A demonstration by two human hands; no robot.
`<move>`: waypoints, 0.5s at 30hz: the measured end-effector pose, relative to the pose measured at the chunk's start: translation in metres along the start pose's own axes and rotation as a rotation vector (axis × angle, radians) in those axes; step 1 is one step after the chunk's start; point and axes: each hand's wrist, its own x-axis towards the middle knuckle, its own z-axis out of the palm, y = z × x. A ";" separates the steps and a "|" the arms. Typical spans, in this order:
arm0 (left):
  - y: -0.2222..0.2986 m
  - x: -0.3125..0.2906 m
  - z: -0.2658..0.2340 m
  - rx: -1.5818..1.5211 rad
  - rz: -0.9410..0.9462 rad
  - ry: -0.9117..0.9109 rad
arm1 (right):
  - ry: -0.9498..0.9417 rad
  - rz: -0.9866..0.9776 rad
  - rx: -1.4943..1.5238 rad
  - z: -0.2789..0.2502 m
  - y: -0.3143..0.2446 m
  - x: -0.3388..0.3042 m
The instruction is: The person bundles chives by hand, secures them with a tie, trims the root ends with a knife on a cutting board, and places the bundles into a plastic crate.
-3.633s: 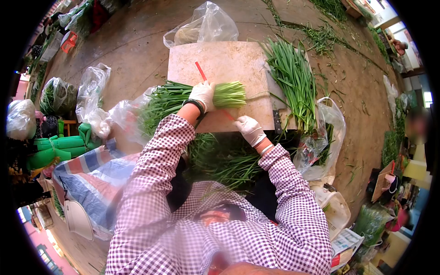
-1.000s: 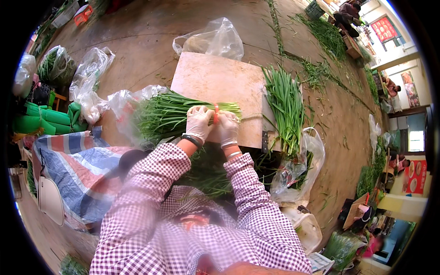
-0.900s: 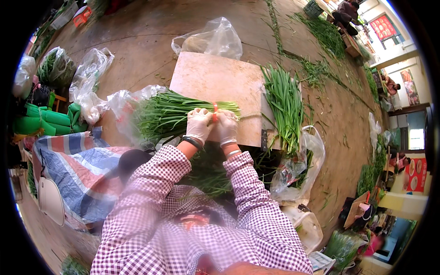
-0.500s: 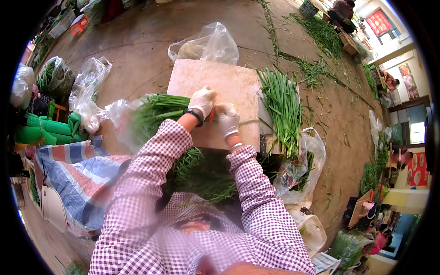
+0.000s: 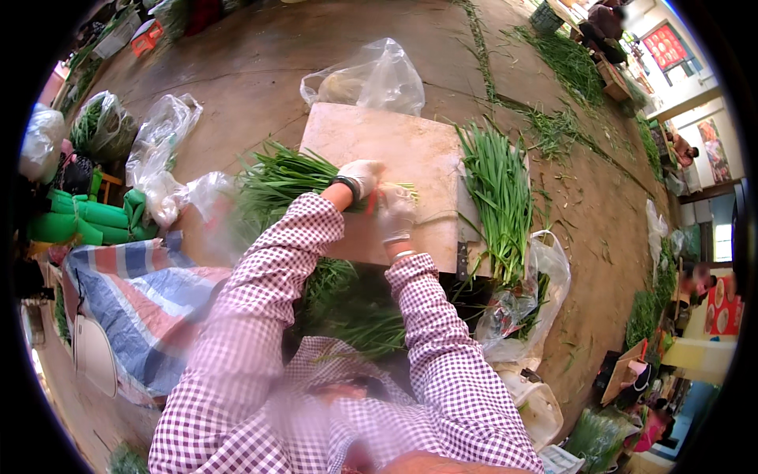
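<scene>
In a white glove, my left hand (image 5: 362,178) is closed round a bunch of chives (image 5: 296,178), whose green leaves spread to the left. Pale stem ends (image 5: 410,190) show just beyond my right hand (image 5: 396,215), also gloved. Its fingers are closed against the bunch at a red tie (image 5: 372,202), slightly blurred. Both hands are over a pinkish cutting board (image 5: 379,130). Along the board's right side lies a knife with a broad blade (image 5: 467,207) and black handle (image 5: 462,259). A pile of loose chives (image 5: 497,197) lies right of it.
Clear plastic bags lie behind the board (image 5: 387,75), at left (image 5: 158,150) and at right (image 5: 545,276). A striped tarp (image 5: 150,308) and a green bundle (image 5: 87,217) are at left. More greens (image 5: 359,312) lie below the board. People work along the far right.
The view has shifted slightly, so the board appears further right. My right hand has come closer to my left at the red tie, and the pale stem ends now show beyond it.
</scene>
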 end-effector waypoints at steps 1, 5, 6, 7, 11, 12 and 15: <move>0.011 -0.007 -0.008 0.033 0.008 0.036 | -0.015 -0.001 -0.014 0.001 0.000 0.001; 0.041 -0.030 -0.029 -0.061 -0.112 -0.053 | -0.065 -0.056 -0.064 0.000 0.003 0.007; 0.041 -0.033 -0.029 -0.120 -0.125 -0.053 | -0.077 -0.079 -0.080 -0.003 0.005 0.008; 0.039 -0.037 -0.030 -0.181 -0.145 -0.049 | -0.126 -0.118 -0.111 -0.009 0.000 0.016; 0.011 -0.044 -0.002 -0.091 0.127 0.230 | -0.169 -0.241 -0.146 -0.022 -0.022 0.035; 0.009 -0.042 0.002 -0.331 -0.005 0.146 | -0.181 -0.265 -0.131 -0.025 -0.026 0.032; -0.023 -0.022 0.017 -0.338 0.037 0.176 | -0.202 -0.304 -0.127 -0.026 -0.033 0.018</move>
